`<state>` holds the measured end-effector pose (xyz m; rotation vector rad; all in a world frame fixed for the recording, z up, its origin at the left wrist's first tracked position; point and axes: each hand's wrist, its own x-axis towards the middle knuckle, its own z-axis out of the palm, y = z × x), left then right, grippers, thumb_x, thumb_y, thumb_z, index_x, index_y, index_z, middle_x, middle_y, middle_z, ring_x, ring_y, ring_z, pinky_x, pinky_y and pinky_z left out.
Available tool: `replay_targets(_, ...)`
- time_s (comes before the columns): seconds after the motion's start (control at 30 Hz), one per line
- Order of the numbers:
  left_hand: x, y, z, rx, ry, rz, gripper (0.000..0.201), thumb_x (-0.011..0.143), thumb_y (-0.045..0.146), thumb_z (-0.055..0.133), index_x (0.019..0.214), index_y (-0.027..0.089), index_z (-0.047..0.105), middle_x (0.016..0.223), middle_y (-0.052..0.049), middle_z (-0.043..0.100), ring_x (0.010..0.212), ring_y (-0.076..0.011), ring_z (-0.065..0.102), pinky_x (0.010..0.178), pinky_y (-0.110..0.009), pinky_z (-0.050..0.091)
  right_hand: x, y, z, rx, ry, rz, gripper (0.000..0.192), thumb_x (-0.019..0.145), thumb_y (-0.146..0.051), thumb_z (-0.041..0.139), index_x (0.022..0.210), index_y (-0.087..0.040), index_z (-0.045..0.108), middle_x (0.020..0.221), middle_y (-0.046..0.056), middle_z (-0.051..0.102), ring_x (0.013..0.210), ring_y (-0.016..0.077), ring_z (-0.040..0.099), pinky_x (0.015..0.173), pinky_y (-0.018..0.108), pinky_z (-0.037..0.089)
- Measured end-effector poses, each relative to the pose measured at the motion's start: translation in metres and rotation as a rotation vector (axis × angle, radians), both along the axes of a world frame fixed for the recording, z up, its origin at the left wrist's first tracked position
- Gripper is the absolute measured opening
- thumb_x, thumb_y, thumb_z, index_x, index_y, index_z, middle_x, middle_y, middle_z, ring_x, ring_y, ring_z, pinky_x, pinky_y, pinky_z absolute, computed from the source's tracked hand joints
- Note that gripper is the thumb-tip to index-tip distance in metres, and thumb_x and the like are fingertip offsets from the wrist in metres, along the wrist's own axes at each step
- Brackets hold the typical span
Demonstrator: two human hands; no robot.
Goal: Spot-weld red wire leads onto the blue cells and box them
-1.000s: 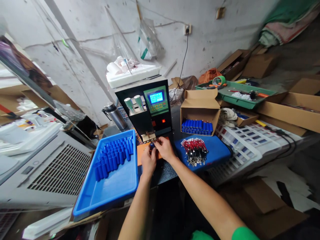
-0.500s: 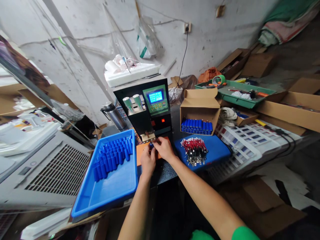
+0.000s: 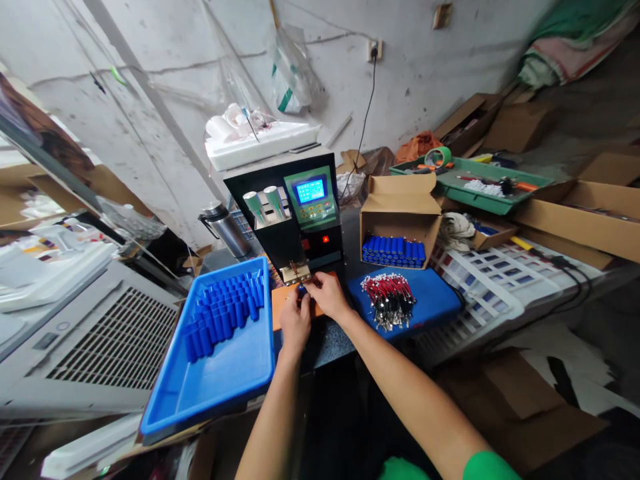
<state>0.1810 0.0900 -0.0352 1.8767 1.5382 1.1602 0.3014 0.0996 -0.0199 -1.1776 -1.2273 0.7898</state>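
1. Black machine [image 3: 295,213] with a little blue screen sits dead centre on the bench.
2. Blue tray [image 3: 220,360] at its 8 o'clock, blue batteries [image 3: 223,315] heaped in the far end.
3. Cardboard box [image 3: 400,220] at 3 o'clock, more batteries inside.
4. Wire bundle [image 3: 390,300] on a blue pad at 4 o'clock.
5. Left hand [image 3: 294,321] and right hand [image 3: 327,295] are both pinched on one small battery [image 3: 302,289] right under the machine's tip, at its 6 o'clock.

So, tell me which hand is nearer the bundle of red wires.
Right. The right hand is at the welder's tip, just left of the bundle of red wires; the left hand sits farther left.
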Motion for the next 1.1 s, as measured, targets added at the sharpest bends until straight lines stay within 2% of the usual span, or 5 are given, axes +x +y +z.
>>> replay_targets(0.53, 0.001, 0.004, 0.012, -0.037, -0.161, -0.146, 0.039, 0.089, 0.042, 0.055, 0.117, 0.015, 0.061, 0.097, -0.007, 0.070, 0.077, -0.0155, 0.063, 0.071, -0.027, 0.049, 0.009, -0.012, -0.007, -0.015, 0.088, 0.011, 0.018, 0.083, -0.034, 0.062, 0.079, -0.017, 0.065, 0.076, 0.004, 0.068, 0.071, 0.0184, 0.064, 0.062, 0.026, 0.048)
replay_targets(0.7, -0.002, 0.007, 0.016, -0.053, -0.130, -0.108, 0.038, 0.086, 0.046, 0.056, 0.106, 0.014, 0.063, 0.089, -0.006, 0.069, 0.071, -0.0154, 0.062, 0.066, -0.028, 0.049, 0.058, -0.039, -0.003, 0.050, 0.140, -0.082, 0.026, 0.082, -0.041, 0.059, 0.081, -0.016, 0.064, 0.071, 0.004, 0.063, 0.063, 0.0177, 0.058, 0.055, 0.026, 0.046)
replay_targets(0.83, 0.003, -0.007, 0.019, -0.049, -0.110, -0.101, 0.040, 0.083, 0.048, 0.061, 0.105, 0.015, 0.065, 0.094, -0.008, 0.071, 0.083, -0.0201, 0.068, 0.074, -0.032, 0.053, 0.129, -0.060, -0.014, 0.092, 0.171, -0.338, 0.029, 0.082, -0.045, 0.060, 0.083, -0.016, 0.063, 0.070, 0.004, 0.062, 0.063, 0.0182, 0.058, 0.058, 0.027, 0.047)
replay_targets(1.0, 0.053, -0.015, 0.030, 0.016, -0.184, -0.181, 0.045, 0.081, 0.050, 0.066, 0.111, 0.017, 0.064, 0.101, -0.009, 0.071, 0.088, -0.0191, 0.068, 0.078, -0.030, 0.055, 0.198, -0.075, -0.050, 0.088, 0.130, -0.713, 0.030, 0.081, -0.045, 0.056, 0.079, -0.016, 0.063, 0.076, 0.007, 0.066, 0.072, 0.0217, 0.062, 0.071, 0.032, 0.050)
replay_targets(1.1, 0.111, -0.007, 0.042, 0.065, -0.192, -0.290, 0.049, 0.082, 0.049, 0.065, 0.119, 0.018, 0.063, 0.110, -0.010, 0.071, 0.089, -0.0177, 0.068, 0.078, -0.029, 0.055, 0.206, -0.074, -0.069, 0.066, 0.062, -0.721, 0.027, 0.085, -0.041, 0.052, 0.081, -0.017, 0.064, 0.079, 0.008, 0.069, 0.074, 0.0221, 0.064, 0.075, 0.033, 0.050)
